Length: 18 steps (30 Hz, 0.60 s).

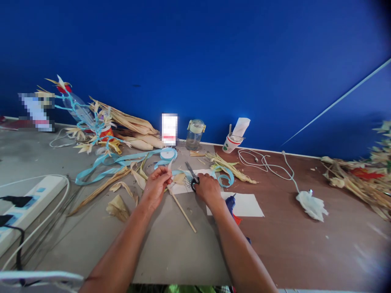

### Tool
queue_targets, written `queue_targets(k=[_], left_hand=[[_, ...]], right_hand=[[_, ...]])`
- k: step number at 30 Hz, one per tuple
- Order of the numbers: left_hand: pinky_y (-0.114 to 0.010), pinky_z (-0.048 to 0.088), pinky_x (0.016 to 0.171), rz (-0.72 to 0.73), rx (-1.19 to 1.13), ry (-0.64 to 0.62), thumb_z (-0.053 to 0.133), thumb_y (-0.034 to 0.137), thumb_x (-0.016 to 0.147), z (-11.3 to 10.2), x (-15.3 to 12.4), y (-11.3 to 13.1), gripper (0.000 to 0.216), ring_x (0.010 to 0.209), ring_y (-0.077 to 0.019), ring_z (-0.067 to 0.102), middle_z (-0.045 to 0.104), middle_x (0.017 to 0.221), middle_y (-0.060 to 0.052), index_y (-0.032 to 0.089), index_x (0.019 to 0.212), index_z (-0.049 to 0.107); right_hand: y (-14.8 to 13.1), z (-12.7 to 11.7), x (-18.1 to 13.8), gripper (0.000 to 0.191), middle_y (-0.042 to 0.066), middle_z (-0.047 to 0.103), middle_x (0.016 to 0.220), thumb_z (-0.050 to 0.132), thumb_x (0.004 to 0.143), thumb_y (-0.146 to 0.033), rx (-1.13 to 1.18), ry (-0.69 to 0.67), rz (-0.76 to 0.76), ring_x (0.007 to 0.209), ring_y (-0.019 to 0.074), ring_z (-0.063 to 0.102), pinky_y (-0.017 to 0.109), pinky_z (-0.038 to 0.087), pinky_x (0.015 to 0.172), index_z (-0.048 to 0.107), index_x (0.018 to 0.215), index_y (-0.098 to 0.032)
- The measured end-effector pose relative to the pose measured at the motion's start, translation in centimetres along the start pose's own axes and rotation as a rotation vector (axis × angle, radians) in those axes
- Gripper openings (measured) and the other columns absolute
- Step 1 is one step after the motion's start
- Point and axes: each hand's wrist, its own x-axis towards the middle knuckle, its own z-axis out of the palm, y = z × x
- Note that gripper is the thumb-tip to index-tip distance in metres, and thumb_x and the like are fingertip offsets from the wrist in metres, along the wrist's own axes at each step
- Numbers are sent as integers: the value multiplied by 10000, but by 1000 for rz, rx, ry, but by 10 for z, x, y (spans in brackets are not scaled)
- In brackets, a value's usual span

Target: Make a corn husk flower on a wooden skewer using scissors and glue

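My left hand (pixel 158 186) is closed in a pinch on a pale strip of corn husk (pixel 170 166), which points up from the fingertips. My right hand (pixel 209 188) has its fingers closed at the black handles of a pair of scissors (pixel 192 173), blades pointing away from me. Under the scissors lies a white sheet (pixel 180 189) with thin dark wires or lines on it. Between my forearms a thin wooden stick (pixel 184 213) slants across the table. A blue glue gun (pixel 230 203), partly hidden by my right forearm, rests on another white sheet (pixel 250 204).
Light-blue ribbon (pixel 100 170) and loose husks (pixel 117 207) spread to the left, near a power strip (pixel 33 209). A lidded jar (pixel 195 133) and a paper cup (pixel 232 143) stand by the blue wall. A white cable (pixel 275 170) and dried stalks (pixel 351 183) lie right.
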Motion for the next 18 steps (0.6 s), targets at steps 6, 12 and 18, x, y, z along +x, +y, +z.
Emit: queue_targets(k=[6,12,18], left_hand=[[-191,379,551,-12,-54,-20,733,255,644,-2,1,-1,161,537,-51,458,551,659,26,156,683,612],[-198,394,553,-13,-90,-16,735,315,675,0,0,0,211,527,-51,455,552,648,25,155,671,598],[-215,423,579,-2,-101,-7,767,318,641,3,-2,2,234,521,-46,446,546,645,34,157,672,600]], right_hand=[[1,-6,0,275,154,658,1036,465,825,-198,21,-1,25,960,257,636,324,442,768,610,1050,-138],[5,-12,-2,343,152,673,1048,495,825,-261,86,-68,52,975,268,649,321,457,765,548,1144,-148],[4,-10,-3,425,151,666,1063,569,797,-324,32,-117,48,983,282,649,331,468,760,518,1186,-162]])
